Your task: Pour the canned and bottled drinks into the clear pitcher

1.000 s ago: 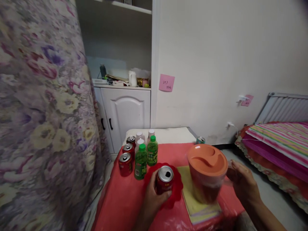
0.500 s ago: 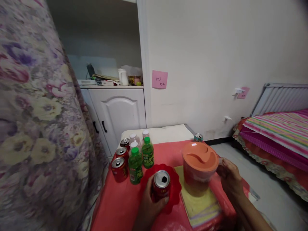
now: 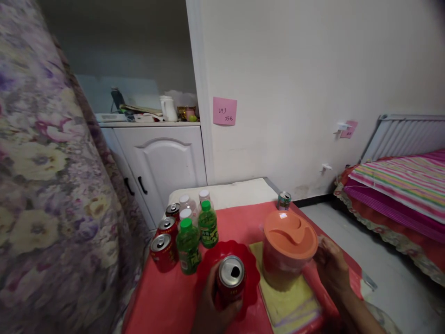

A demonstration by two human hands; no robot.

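My left hand [image 3: 215, 306] is wrapped around an opened red drink can [image 3: 232, 274], over a scalloped red plate [image 3: 253, 264]. On the right, my right hand [image 3: 331, 264] grips the handle of a clear plastic pitcher [image 3: 281, 269] with an orange lid [image 3: 290, 232]. Below the pitcher lies a folded yellow cloth [image 3: 283, 304]; whether the pitcher touches it I cannot tell. Left of the plate stand two green-capped bottles, the nearer bottle [image 3: 188, 250] and the farther bottle [image 3: 208, 227], beside a red can [image 3: 164, 254].
More cans [image 3: 168, 226] and white-capped clear bottles [image 3: 187, 204] stand behind on the red-covered table [image 3: 167, 301]. A teal can [image 3: 284, 199] is near the back right corner. A floral curtain [image 3: 52, 185] hangs left; a bed [image 3: 396, 199] is at right.
The view has shifted slightly, so the table things appear a little further left and lower. Both hands keep their holds on the can and the pitcher handle.
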